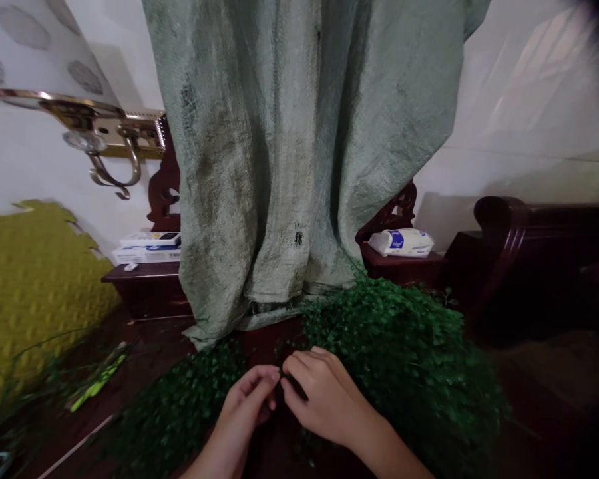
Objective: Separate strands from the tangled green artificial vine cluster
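My left hand [253,398] and my right hand [322,392] meet at the fingertips low in the middle of the view. The left thumb and fingers are pinched together, and the right fingers curl closed beside them. Something small and dark shows between the fingertips, too small to name. To the right of my hands spreads a large heap of green leafy stems [404,346]. A smaller, darker heap of greens [180,399] lies to the left. Behind both heaps hangs a greyish-green woven sack [289,146], its lower edge on the dark red wooden surface.
A pack of wipes [404,243] lies on a wooden ledge at right, and flat boxes [150,247] at left. A brass wall lamp [114,133], a yellow foam mat [34,286] and a bright green tool-like object [98,382] are at left. A dark wooden armrest [504,246] stands right.
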Action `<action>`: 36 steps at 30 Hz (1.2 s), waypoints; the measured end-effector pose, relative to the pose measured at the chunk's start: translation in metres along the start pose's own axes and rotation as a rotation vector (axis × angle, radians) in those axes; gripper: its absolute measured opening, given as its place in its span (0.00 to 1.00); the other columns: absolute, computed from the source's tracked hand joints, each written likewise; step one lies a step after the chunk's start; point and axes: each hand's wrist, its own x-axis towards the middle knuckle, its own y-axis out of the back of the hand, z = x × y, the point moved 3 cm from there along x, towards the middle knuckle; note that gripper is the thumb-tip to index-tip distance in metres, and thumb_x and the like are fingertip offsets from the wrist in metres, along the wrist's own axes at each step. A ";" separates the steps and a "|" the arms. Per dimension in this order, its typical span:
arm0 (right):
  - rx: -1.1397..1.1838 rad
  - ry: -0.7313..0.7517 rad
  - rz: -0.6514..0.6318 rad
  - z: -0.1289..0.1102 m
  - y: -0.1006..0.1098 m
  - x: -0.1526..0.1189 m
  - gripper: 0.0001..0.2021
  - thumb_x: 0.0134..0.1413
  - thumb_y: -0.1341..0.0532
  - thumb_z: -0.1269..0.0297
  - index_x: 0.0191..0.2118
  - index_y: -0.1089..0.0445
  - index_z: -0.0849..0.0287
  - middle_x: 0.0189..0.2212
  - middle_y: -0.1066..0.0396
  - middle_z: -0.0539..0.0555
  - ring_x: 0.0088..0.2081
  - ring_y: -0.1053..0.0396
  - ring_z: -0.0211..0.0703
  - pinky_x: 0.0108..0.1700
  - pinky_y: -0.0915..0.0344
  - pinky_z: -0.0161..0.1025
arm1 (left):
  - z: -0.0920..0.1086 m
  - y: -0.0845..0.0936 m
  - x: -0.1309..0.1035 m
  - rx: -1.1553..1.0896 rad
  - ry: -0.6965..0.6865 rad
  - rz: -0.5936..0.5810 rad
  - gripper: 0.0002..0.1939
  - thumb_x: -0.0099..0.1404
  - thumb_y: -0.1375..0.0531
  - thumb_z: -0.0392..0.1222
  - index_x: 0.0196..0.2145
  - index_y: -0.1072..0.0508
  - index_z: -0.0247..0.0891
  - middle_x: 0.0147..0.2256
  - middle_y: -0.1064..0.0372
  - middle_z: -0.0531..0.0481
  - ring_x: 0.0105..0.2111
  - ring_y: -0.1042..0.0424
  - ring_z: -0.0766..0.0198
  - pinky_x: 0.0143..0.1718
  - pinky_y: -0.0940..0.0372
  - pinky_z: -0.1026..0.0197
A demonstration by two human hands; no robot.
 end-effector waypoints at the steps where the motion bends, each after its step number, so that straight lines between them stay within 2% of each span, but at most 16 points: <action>1: -0.015 -0.003 -0.006 0.000 -0.001 0.000 0.05 0.63 0.45 0.70 0.34 0.36 0.56 0.31 0.28 0.49 0.35 0.29 0.41 0.48 0.40 0.39 | -0.001 0.000 0.001 -0.012 0.013 -0.002 0.18 0.51 0.30 0.55 0.32 0.22 0.38 0.27 0.34 0.56 0.29 0.41 0.67 0.31 0.45 0.67; 10: -0.070 0.019 -0.059 0.002 -0.004 0.000 0.08 0.64 0.46 0.69 0.32 0.35 0.56 0.28 0.27 0.48 0.32 0.29 0.40 0.43 0.42 0.37 | -0.006 0.004 0.001 -0.044 0.094 -0.039 0.17 0.51 0.30 0.53 0.33 0.22 0.38 0.28 0.35 0.55 0.30 0.41 0.66 0.31 0.45 0.67; 17: -0.117 0.023 -0.088 0.003 -0.007 -0.002 0.08 0.65 0.46 0.68 0.33 0.34 0.56 0.27 0.26 0.49 0.29 0.30 0.42 0.35 0.47 0.39 | -0.008 0.003 0.002 -0.095 0.120 -0.038 0.16 0.48 0.29 0.50 0.33 0.22 0.39 0.29 0.33 0.54 0.31 0.39 0.66 0.32 0.44 0.67; 26: -0.163 0.012 -0.129 0.002 -0.010 -0.002 0.09 0.66 0.47 0.68 0.35 0.32 0.56 0.28 0.24 0.50 0.29 0.29 0.43 0.33 0.51 0.39 | -0.014 0.006 0.007 -0.133 0.141 -0.018 0.16 0.47 0.27 0.49 0.31 0.22 0.39 0.28 0.34 0.56 0.29 0.40 0.67 0.30 0.44 0.67; 36: -0.200 0.011 -0.139 0.004 -0.013 -0.001 0.08 0.64 0.45 0.70 0.42 0.29 0.53 0.29 0.22 0.50 0.30 0.26 0.45 0.31 0.49 0.39 | -0.017 0.005 0.014 -0.171 0.129 0.027 0.20 0.40 0.24 0.52 0.27 0.22 0.38 0.24 0.36 0.57 0.26 0.42 0.69 0.27 0.46 0.68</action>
